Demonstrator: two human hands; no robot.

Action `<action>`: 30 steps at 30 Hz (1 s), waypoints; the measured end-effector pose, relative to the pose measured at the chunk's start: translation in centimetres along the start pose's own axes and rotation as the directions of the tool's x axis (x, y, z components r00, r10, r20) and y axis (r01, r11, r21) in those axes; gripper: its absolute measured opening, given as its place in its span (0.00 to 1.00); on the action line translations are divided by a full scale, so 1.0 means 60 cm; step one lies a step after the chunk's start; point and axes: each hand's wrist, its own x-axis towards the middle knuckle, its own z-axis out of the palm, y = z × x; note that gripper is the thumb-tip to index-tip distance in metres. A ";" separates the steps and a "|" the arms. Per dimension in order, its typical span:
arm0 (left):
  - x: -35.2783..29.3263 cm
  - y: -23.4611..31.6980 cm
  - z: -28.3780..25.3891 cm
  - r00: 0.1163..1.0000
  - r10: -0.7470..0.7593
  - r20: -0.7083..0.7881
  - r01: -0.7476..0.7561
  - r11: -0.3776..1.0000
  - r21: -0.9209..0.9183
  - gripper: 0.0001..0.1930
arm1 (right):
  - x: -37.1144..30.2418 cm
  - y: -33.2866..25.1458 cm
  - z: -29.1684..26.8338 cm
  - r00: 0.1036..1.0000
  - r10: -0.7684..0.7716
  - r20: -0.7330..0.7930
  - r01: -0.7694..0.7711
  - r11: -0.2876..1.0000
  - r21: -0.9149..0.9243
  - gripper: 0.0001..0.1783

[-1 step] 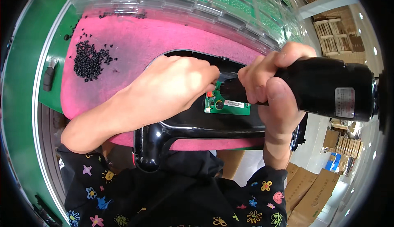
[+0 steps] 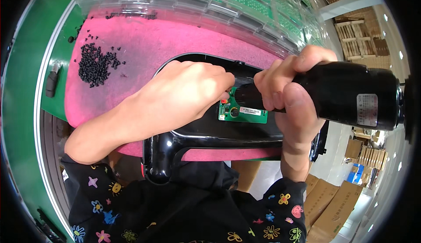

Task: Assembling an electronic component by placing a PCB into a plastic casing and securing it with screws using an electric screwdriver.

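Board [image 2: 246, 117] mid-frame, long axis left-right, just lower-right of left hand [image 2: 197, 84] (curled, contents I can't tell); right hand [image 2: 290, 89] grips driver [image 2: 348, 91].

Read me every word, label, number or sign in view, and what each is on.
White label on the black handheld tool: fine print, too small to quote reliably.
White strip on the green circuit board: print too small to read.
Cardboard box, lower right: printed marks, too blurred to quote.
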 end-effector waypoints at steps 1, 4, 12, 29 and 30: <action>-0.001 -0.003 0.001 1.000 0.013 0.004 -0.012 1.000 -0.019 0.08 | -0.001 0.000 0.000 1.000 0.002 -0.002 -0.002 1.000 -0.017 0.21; -0.004 -0.003 -0.001 1.000 0.018 0.023 -0.017 0.999 -0.027 0.07 | -0.002 0.000 0.002 1.000 0.005 -0.009 -0.006 0.999 -0.053 0.21; -0.002 0.001 0.001 1.000 0.007 0.028 -0.008 1.000 0.023 0.07 | 0.011 0.010 0.017 0.997 -0.071 -0.002 0.071 0.993 0.093 0.17; 0.005 0.007 -0.005 0.999 -0.001 0.041 -0.002 0.998 0.066 0.08 | 0.026 0.033 0.005 0.980 -0.138 0.140 0.088 0.944 0.319 0.21; 0.006 0.009 -0.006 0.999 0.003 0.040 -0.006 0.998 0.067 0.08 | 0.021 0.028 0.002 0.981 -0.138 0.133 0.099 0.961 0.260 0.20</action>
